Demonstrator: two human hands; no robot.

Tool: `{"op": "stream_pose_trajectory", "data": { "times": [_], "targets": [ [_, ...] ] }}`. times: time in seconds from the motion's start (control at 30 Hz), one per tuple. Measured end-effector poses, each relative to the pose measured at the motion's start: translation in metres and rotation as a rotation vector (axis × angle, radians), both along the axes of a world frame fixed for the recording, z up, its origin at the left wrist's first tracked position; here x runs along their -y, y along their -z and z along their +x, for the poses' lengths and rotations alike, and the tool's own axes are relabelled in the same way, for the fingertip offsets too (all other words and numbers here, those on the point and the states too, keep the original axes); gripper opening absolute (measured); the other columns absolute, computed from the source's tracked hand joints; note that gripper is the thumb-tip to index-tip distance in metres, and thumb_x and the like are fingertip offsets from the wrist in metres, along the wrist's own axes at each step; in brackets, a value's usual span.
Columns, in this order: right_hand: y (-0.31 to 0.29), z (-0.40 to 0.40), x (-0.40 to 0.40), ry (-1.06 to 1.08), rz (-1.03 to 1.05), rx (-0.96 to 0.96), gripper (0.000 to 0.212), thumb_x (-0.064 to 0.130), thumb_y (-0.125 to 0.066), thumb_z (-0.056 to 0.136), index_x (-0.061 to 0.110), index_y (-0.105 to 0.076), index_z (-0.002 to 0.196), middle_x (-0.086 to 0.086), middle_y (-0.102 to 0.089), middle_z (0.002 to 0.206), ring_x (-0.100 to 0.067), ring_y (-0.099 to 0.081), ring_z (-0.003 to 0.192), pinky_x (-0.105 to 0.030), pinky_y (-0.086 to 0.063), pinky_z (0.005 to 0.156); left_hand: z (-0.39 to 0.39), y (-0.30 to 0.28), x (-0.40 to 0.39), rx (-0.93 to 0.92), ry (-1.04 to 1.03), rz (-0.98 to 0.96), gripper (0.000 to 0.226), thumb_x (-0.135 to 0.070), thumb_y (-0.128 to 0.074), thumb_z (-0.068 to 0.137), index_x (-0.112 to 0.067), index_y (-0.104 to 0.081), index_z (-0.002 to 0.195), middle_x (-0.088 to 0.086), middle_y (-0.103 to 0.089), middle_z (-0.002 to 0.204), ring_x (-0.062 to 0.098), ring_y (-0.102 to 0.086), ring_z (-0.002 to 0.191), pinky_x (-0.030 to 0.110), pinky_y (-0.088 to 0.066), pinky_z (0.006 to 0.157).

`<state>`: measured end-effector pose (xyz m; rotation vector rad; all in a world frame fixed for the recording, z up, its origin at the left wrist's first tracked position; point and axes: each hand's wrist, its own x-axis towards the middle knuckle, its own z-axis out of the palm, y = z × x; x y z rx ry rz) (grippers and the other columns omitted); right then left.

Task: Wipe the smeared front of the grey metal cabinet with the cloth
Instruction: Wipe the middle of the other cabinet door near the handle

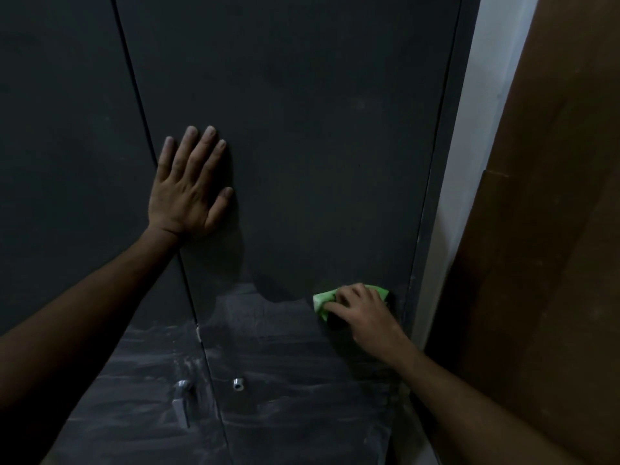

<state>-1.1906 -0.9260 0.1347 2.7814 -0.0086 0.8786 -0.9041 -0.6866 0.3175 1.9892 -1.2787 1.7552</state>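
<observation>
The grey cabinet front (318,146) carries whitish smears (268,380) across its lower part, a metal handle (182,402) and a small lock (238,384).

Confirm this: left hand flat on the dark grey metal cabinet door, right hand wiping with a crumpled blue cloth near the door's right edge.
One detail is wrong: the crumpled cloth is green, not blue, as the head view shows. The rest holds: left hand flat on the dark grey metal cabinet door, right hand wiping near its right edge.

Left hand (189,186) flat on cabinet (318,129) front, upper left; right hand (364,312) presses cloth (323,298) lower right; handle (183,402) below.
</observation>
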Motion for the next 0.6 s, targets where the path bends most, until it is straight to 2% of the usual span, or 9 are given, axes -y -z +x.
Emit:
{"op": "stream_pose_trajectory", "data": {
  "times": [0.07,0.17,0.2,0.27,0.37,0.4,0.47,0.53,0.6],
  "targets": [
    [-0.019,0.009,0.004,0.055,0.077,0.139,0.064,-0.004,-0.080,0.058,0.025,-0.072,0.115,-0.004,-0.058,0.106,-0.025,-0.048,0.097,-0.039,-0.047,0.078,0.001,0.001,0.001,0.001,-0.017,-0.003,0.076,-0.054,-0.034,0.105,-0.015,-0.013,0.167,0.008,-0.010,0.175,0.029,-0.003,0.162,0.050,0.000,0.131],
    [-0.049,0.056,-0.040,0.085,0.314,0.369,0.061,0.001,-0.057,0.076,0.026,-0.066,0.130,-0.008,-0.056,0.116,-0.029,-0.046,0.104,-0.041,-0.039,0.086,0.002,0.000,0.000,0.013,-0.035,-0.003,0.076,-0.054,-0.034,0.106,-0.015,-0.012,0.167,0.009,-0.010,0.175,0.029,-0.003,0.162,0.050,0.000,0.131],
    [-0.048,0.070,-0.061,0.048,0.335,0.379,0.063,0.004,-0.050,0.080,0.028,-0.064,0.135,-0.009,-0.057,0.119,-0.030,-0.047,0.105,-0.042,-0.040,0.088,0.002,0.000,0.000,0.017,-0.037,0.000,0.076,-0.054,-0.035,0.106,-0.015,-0.013,0.167,0.009,-0.010,0.174,0.029,-0.004,0.162,0.050,0.000,0.131],
    [-0.023,0.083,-0.091,-0.044,0.209,0.243,0.064,0.009,-0.043,0.081,0.031,-0.062,0.139,-0.008,-0.061,0.121,-0.032,-0.056,0.105,-0.044,-0.050,0.089,0.003,0.000,-0.001,0.029,-0.037,0.004,0.076,-0.053,-0.037,0.105,-0.014,-0.014,0.167,0.010,-0.012,0.174,0.030,-0.006,0.161,0.051,-0.003,0.131],
    [0.014,0.064,-0.086,-0.186,-0.003,-0.021,0.052,0.019,-0.043,0.082,0.030,-0.072,0.124,-0.003,-0.067,0.117,-0.029,-0.066,0.100,-0.041,-0.058,0.083,0.002,-0.001,0.000,0.035,-0.029,-0.001,0.076,-0.053,-0.038,0.105,-0.015,-0.015,0.167,0.009,-0.012,0.174,0.030,-0.008,0.161,0.051,-0.004,0.131],
    [0.016,0.059,-0.079,-0.206,-0.018,-0.003,0.047,0.020,-0.044,0.082,0.029,-0.075,0.116,-0.003,-0.069,0.111,-0.028,-0.067,0.097,-0.040,-0.058,0.079,0.002,0.000,0.001,0.036,-0.030,-0.005,0.076,-0.053,-0.038,0.105,-0.015,-0.015,0.167,0.009,-0.013,0.174,0.031,-0.008,0.161,0.051,-0.004,0.131],
    [0.001,0.064,-0.071,-0.152,0.038,0.155,0.041,0.014,-0.054,0.080,0.028,-0.077,0.110,-0.003,-0.067,0.103,-0.029,-0.063,0.092,-0.041,-0.055,0.076,0.004,0.000,0.001,0.041,-0.037,-0.016,0.076,-0.053,-0.038,0.105,-0.015,-0.015,0.167,0.009,-0.013,0.174,0.031,-0.009,0.161,0.051,-0.004,0.131],
    [-0.026,0.090,-0.081,-0.027,0.209,0.321,0.051,0.008,-0.054,0.078,0.029,-0.073,0.120,-0.005,-0.061,0.108,-0.030,-0.052,0.098,-0.042,-0.044,0.081,0.005,0.001,0.002,0.049,-0.038,-0.018,0.076,-0.053,-0.038,0.104,-0.015,-0.015,0.167,0.009,-0.012,0.174,0.030,-0.007,0.162,0.051,-0.004,0.131],
    [-0.044,0.113,-0.114,-0.007,0.277,0.375,0.062,0.012,-0.045,0.078,0.031,-0.067,0.132,-0.006,-0.055,0.118,-0.029,-0.046,0.103,-0.042,-0.038,0.085,0.004,0.001,0.002,0.045,-0.035,-0.013,0.076,-0.053,-0.039,0.104,-0.015,-0.015,0.167,0.009,-0.013,0.174,0.030,-0.007,0.162,0.051,-0.005,0.131]
  ]
}}
